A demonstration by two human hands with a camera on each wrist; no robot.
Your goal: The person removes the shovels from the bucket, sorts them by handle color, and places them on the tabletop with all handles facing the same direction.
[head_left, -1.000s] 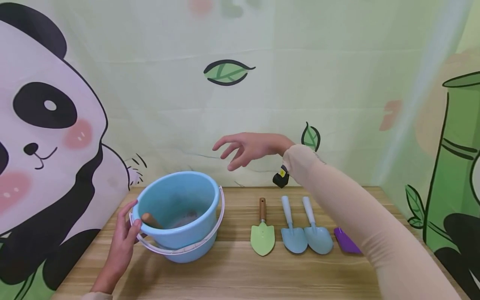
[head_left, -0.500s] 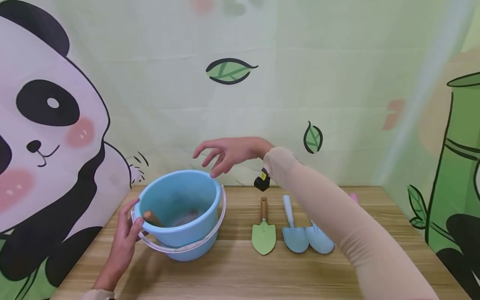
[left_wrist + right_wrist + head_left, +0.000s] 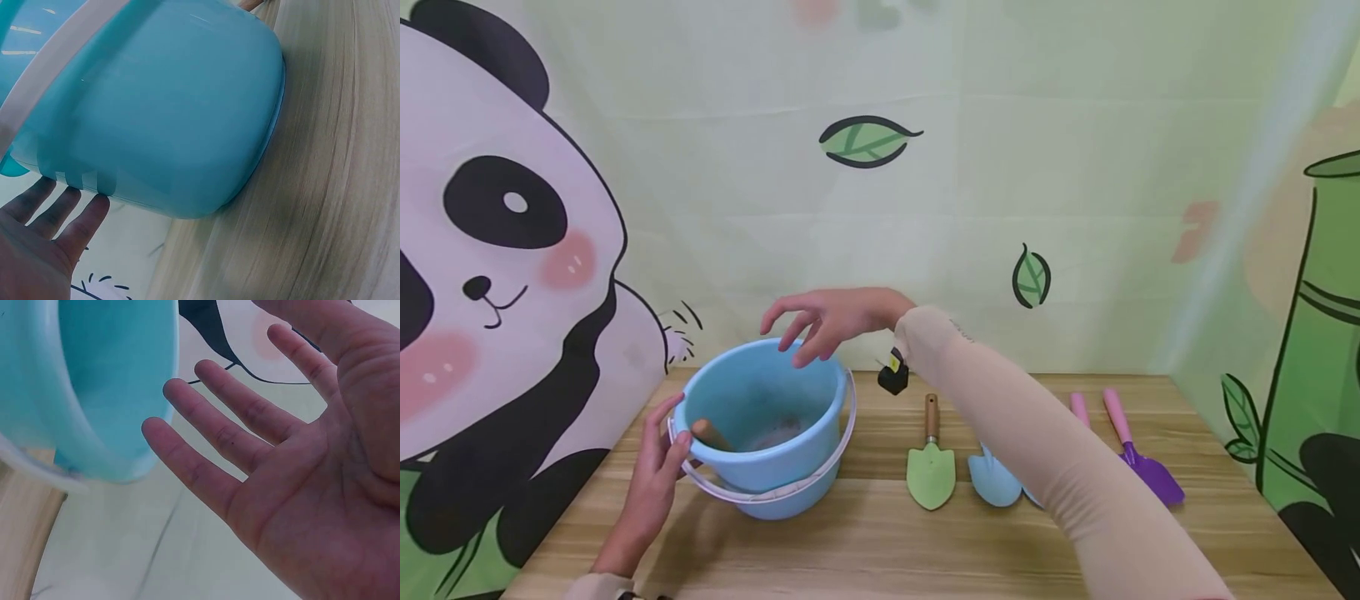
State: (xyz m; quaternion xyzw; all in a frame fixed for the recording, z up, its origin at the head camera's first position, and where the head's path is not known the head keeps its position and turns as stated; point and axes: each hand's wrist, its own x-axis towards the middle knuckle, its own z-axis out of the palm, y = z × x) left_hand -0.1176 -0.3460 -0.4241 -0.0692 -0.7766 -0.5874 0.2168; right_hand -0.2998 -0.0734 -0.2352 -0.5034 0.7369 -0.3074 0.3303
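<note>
A light blue bucket stands at the left of the table, its pale handle hanging down over the front. My left hand is at its left side. In the left wrist view, extended fingers touch the outer wall, and in the head view the thumb lies close to the rim. A brown wooden handle leans inside the bucket; its lower end is hidden. Over the bucket's far right rim hovers my right hand, fingers spread and holding nothing. The right wrist view shows its bare palm beside the bucket mouth.
Right of the bucket lie a green trowel with a wooden handle, a blue shovel partly under the right forearm, and a purple shovel with a pink handle. Another pink handle shows behind the sleeve. A panda-printed cloth hangs behind.
My right hand has moved left and down, from right of the bucket to over its rim. The forearm has uncovered the purple shovel and now covers more of the blue ones. My left hand keeps its place.
</note>
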